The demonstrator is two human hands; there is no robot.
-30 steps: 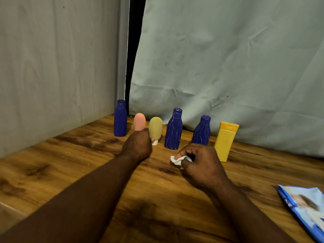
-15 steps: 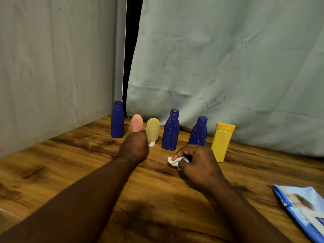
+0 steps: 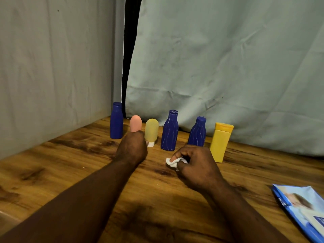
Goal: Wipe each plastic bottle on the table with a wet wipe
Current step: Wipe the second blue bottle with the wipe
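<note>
Pale cloth point(image 3: 219, 64) hangs behind and to the left of a wooden desk point(image 3: 70, 165), with a dark gap where the sheets meet at the far left corner. Six bottles stand upright in a row along the far edge. From the left corner they are a plain blue bottle point(image 3: 116, 121), a pink bottle point(image 3: 135, 122), a green tube point(image 3: 151, 129) standing on its white cap, a tall wavy bottle point(image 3: 169, 132), a short wavy bottle point(image 3: 197, 133) and a yellow bottle point(image 3: 221, 142).

The left grip point(image 3: 132, 149) is closed round the lower part of the pink bottle, whose rounded top shows above it. The fingers are hidden behind the back of the hand.

The right grip point(image 3: 196, 165) is low over the desk, just in front of the short wavy bottle and beside the yellow bottle. It pinches a crumpled white wipe point(image 3: 173, 163) between thumb and fingers.

A blue pack point(image 3: 301, 206) lies flat at the near right edge.
</note>
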